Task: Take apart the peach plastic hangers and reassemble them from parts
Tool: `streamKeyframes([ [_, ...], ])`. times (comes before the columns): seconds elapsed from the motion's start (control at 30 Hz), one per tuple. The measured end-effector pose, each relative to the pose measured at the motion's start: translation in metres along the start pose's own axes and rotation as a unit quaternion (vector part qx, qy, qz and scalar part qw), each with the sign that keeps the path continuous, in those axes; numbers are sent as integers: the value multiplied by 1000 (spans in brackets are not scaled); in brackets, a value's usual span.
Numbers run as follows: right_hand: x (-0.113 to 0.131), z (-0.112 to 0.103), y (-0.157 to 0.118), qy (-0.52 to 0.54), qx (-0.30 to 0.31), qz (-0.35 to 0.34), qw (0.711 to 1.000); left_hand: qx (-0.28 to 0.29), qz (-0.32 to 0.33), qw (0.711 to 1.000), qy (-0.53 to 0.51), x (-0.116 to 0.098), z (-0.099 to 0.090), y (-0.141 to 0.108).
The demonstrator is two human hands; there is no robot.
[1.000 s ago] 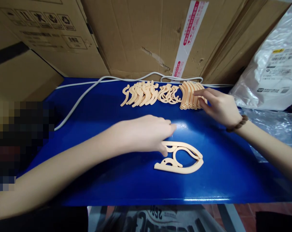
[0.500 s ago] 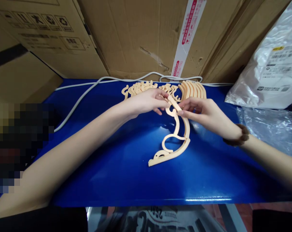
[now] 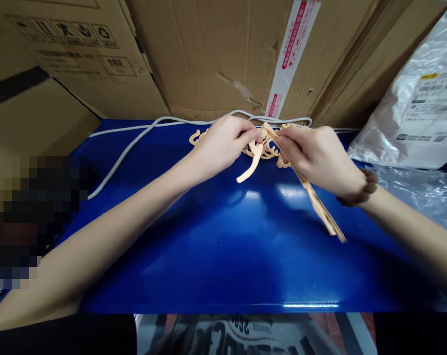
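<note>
Pinched in my left hand (image 3: 228, 143) is a curved beige piece (image 3: 251, 165), its lower end hanging free. My right hand (image 3: 315, 150) grips a long beige assembly (image 3: 321, 209), turned nearly edge-on and slanting down to the right. The upper end of this assembly meets the left hand's piece near my left fingertips; whether they are joined is hidden. Behind both hands lies a pile of beige curved pieces (image 3: 271, 147), partly covered by them.
A blue table (image 3: 216, 266) lies below. Cardboard boxes (image 3: 208, 59) stand along the back, with a white cable (image 3: 134, 129) before them. At right are a white plastic package (image 3: 419, 113) and clear plastic wrap (image 3: 423, 192).
The long assembly has lifted off the table and swung to the right, turning edge-on in my right hand. My left hand has moved up slightly and now holds a curved piece.
</note>
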State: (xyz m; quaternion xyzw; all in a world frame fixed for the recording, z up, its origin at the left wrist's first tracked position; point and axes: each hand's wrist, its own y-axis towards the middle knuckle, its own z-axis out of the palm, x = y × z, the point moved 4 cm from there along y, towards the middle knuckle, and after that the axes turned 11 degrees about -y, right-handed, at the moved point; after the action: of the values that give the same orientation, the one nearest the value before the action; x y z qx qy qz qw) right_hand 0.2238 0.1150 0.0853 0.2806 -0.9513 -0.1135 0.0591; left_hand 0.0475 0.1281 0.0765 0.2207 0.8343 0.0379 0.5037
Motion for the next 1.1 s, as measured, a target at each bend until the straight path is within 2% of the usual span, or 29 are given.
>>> streamKeyframes([
  [0.07, -2, -7, 4, 142, 35, 25, 989, -30, -12, 999, 3, -3, -17, 4],
  [0.13, -5, -11, 6, 287, 52, 81, 953, -61, -51, 997, -3, 5, -36, 9],
  [0.2, -10, -13, 7, 408, 46, 154, 899, -87, -110, 990, -17, 24, -53, 13],
  [0.27, -12, -13, 7, 485, 34, 199, 851, -130, -180, 975, -20, 52, -66, 16],
  [0.33, -13, -12, 8, 526, 23, 206, 824, -141, -214, 966, -17, 77, -72, 19],
  [0.43, -13, -8, 9, 555, 29, 197, 807, -150, -248, 957, -9, 106, -73, 20],
  [0.53, -13, -3, 10, 563, 34, 196, 802, -148, -260, 954, 22, 120, -75, 19],
  [0.7, -16, 1, 12, 530, 25, 195, 825, -147, -237, 957, 81, 132, -83, 16],
  [0.8, -22, 3, 12, 496, -6, 210, 843, -167, -184, 966, 72, 127, -82, 18],
  [0.87, -28, 6, 11, 498, -45, 248, 830, -165, -128, 977, 45, 108, -73, 19],
  [0.93, -35, 8, 10, 517, -108, 274, 804, -132, -88, 987, 17, 81, -56, 18],
  [0.97, -38, 8, 10, 527, -143, 274, 792, -83, -76, 993, -35, 66, -44, 17],
  [1.0, -41, 8, 10, 535, -176, 266, 782, -17, -90, 991, -99, 53, -31, 15],
  [1.03, -44, 7, 10, 543, -201, 252, 775, 60, -126, 977, -162, 43, -18, 11],
  [1.07, -47, 6, 11, 548, -220, 238, 771, 106, -155, 959, -215, 34, -9, 8],
  [1.1, -49, 6, 12, 547, -229, 227, 773, 118, -167, 946, -250, 27, -4, 5],
])
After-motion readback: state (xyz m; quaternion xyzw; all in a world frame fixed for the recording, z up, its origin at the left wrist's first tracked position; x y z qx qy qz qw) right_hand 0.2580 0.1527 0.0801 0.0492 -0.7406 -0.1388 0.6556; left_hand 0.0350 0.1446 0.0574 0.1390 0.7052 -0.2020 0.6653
